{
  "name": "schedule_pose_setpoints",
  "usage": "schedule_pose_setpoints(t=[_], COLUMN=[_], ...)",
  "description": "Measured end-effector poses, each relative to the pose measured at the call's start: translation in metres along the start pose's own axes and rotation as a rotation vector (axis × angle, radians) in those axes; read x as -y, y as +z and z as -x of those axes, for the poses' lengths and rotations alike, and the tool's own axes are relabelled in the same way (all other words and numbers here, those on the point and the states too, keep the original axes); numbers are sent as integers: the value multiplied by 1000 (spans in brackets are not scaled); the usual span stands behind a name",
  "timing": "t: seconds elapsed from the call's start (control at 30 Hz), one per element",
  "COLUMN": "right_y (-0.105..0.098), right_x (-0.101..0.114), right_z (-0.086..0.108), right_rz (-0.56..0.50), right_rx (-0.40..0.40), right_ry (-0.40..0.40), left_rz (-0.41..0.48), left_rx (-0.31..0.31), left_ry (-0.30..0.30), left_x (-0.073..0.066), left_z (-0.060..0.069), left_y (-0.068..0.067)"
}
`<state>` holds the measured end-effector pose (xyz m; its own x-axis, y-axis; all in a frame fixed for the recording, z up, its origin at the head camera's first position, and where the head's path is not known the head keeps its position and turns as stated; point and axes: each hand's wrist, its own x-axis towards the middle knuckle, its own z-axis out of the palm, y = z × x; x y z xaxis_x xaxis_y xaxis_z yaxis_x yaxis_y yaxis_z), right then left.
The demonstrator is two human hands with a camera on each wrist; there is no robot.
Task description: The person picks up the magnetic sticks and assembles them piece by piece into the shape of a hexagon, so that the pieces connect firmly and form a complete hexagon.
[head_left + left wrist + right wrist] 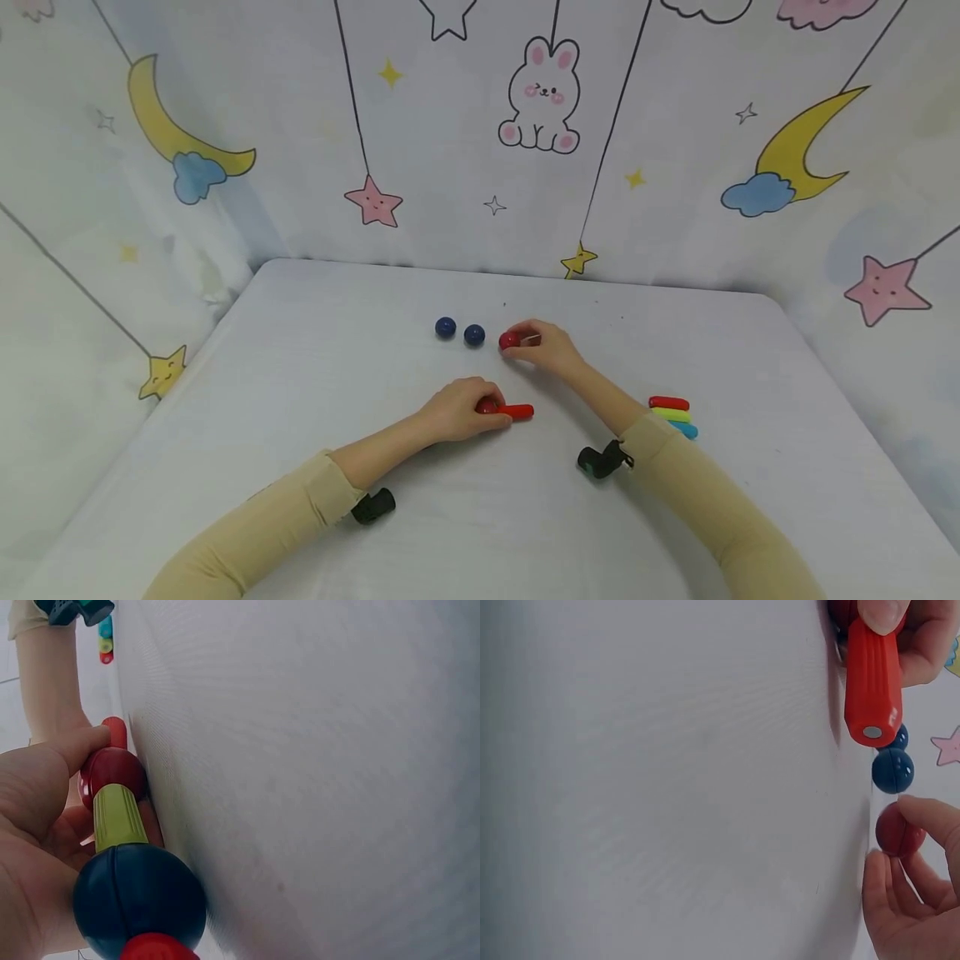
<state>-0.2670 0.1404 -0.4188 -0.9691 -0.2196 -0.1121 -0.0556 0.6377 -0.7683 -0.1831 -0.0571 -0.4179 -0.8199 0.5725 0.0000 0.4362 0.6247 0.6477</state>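
Note:
My left hand grips a red ball whose red rod points right, over the middle of the table. In the left wrist view a yellow-green rod joins that ball to a dark blue ball, and another red piece shows at the lower edge. Farther back, my right hand pinches a second red ball between thumb and fingers. Just left of it lie two loose dark blue balls, one nearer and one farther.
Right of the right forearm, a red rod, a yellow-green rod and a blue rod lie side by side. The white table meets a patterned cloth at the back and sides.

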Motion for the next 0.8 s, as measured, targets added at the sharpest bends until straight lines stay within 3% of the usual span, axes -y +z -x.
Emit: schedule_pose_setpoints(t=[0.33,0.6,0.8], right_y=[-13,-25,-28], right_x=[-16,-31,-36], right_z=[35,68,83], right_rz=[8,10,-10], right_rx=[83,131,159], right_ry=[-7,-86,-95], left_rz=[-12,1,13], left_rx=[4,-10,-23], left_ry=[-5,12,16], left_x=[1,2,2], left_z=[0,0,1], left_y=[1,2,2])
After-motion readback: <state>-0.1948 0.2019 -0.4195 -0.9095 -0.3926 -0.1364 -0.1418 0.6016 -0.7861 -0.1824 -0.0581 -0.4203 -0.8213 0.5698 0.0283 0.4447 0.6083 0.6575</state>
